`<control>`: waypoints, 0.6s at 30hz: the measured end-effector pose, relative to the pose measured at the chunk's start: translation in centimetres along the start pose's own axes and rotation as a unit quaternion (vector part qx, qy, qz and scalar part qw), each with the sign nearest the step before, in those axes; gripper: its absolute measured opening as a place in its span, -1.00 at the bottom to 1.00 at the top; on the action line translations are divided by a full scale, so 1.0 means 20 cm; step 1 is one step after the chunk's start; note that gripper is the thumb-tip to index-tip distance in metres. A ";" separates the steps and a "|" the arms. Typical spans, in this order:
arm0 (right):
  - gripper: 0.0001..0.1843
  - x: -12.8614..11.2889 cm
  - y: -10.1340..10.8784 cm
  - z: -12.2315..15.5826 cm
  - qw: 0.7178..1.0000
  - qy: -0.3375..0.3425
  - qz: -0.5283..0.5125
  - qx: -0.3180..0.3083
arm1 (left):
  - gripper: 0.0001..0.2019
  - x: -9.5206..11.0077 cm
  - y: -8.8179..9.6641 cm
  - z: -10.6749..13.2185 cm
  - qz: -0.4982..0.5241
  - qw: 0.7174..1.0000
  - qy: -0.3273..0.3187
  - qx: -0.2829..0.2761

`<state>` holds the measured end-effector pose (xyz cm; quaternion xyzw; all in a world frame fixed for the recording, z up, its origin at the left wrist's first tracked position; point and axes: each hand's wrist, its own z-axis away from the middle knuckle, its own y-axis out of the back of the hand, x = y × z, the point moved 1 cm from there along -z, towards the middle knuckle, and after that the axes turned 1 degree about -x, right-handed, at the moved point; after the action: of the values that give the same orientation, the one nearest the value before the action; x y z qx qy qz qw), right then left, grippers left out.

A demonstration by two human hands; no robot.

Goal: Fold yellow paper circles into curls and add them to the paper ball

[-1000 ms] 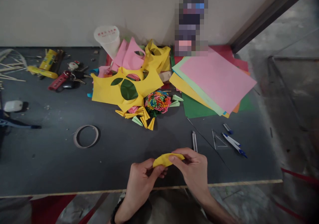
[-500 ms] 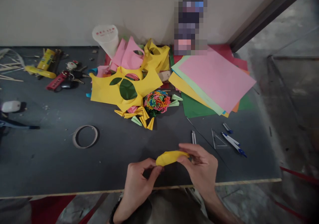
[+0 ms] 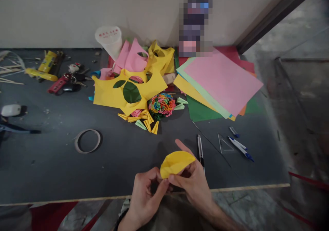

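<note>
A folded piece of yellow paper [image 3: 177, 162] with a rounded upper edge is held between my hands above the table's front edge. My left hand [image 3: 147, 193] pinches its lower left corner between thumb and fingers. My right hand [image 3: 194, 183] grips the lower edge with its thumb in front, while the index finger stretches up behind the paper. Beyond the hands lie several small folded yellow paper cones [image 3: 144, 116] and a round cluster of multicoloured rolled paper flowers [image 3: 162, 105]. A utility knife [image 3: 200, 150] rests just right of my right hand.
Cut yellow paper [image 3: 105, 92] with leaf-shaped holes lies at the middle back. Stacked coloured sheets [image 3: 223, 80] are at the right, near a set square [image 3: 224, 145] and a compass [image 3: 240, 147]. A tape ring [image 3: 87, 141], keys [image 3: 79, 78] and a white cup [image 3: 110, 41] stand leftward.
My right hand has moved left and down along the yellow paper, closer to my left hand. The paper has turned to show its broad curved side, and more of the knife is uncovered.
</note>
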<state>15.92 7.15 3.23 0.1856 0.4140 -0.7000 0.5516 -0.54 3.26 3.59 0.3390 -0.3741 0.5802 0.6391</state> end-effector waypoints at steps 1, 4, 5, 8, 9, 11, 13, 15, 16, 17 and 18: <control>0.23 -0.02 0.02 0.00 1.000 0.002 -0.007 0.005 | -0.67 0.00 0.00 0.01 -0.004 1.000 -0.002 -0.002; 0.20 -0.11 0.08 -0.03 0.997 0.051 -0.016 0.055 | -0.69 -0.01 -0.02 0.01 -0.016 1.000 -0.007 0.001; 0.16 -0.13 0.10 -0.04 0.993 0.079 -0.020 0.081 | -0.69 -0.01 -0.02 0.01 -0.020 1.000 -0.007 0.004; -0.01 -0.16 0.13 -0.06 0.984 0.126 -0.027 0.122 | -0.71 0.00 -0.05 -0.01 -0.025 1.000 -0.006 0.005; -0.05 -0.16 0.13 -0.06 0.984 0.128 -0.023 0.124 | -0.71 0.00 -0.06 -0.01 -0.027 1.000 -0.008 0.007; -0.10 -0.15 0.13 -0.06 0.983 0.132 -0.008 0.123 | -0.70 0.01 -0.07 -0.01 -0.031 0.999 -0.012 0.011; -0.10 -0.14 0.13 -0.06 0.982 0.140 0.016 0.122 | -0.69 0.01 -0.07 0.00 -0.035 0.999 -0.014 0.012; -0.19 -0.15 0.17 -0.08 0.978 0.153 0.032 0.135 | -0.68 0.01 -0.04 0.01 -0.040 0.999 -0.016 0.011; -0.26 -0.16 0.19 -0.10 0.972 0.173 0.034 0.157 | -0.67 0.01 -0.02 0.02 -0.046 0.999 -0.018 0.015; -0.37 -0.18 0.23 -0.11 0.957 0.212 0.028 0.197 | -0.67 0.01 0.00 0.02 -0.059 0.998 -0.021 0.025; -0.48 -0.20 0.26 -0.12 0.926 0.279 0.020 0.255 | -0.66 0.01 0.03 0.03 -0.077 0.996 -0.026 0.040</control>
<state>21.60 11.18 2.65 0.5158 0.3547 -0.6910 0.3615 -1.08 2.96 4.07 0.4074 -0.3398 0.5349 0.6576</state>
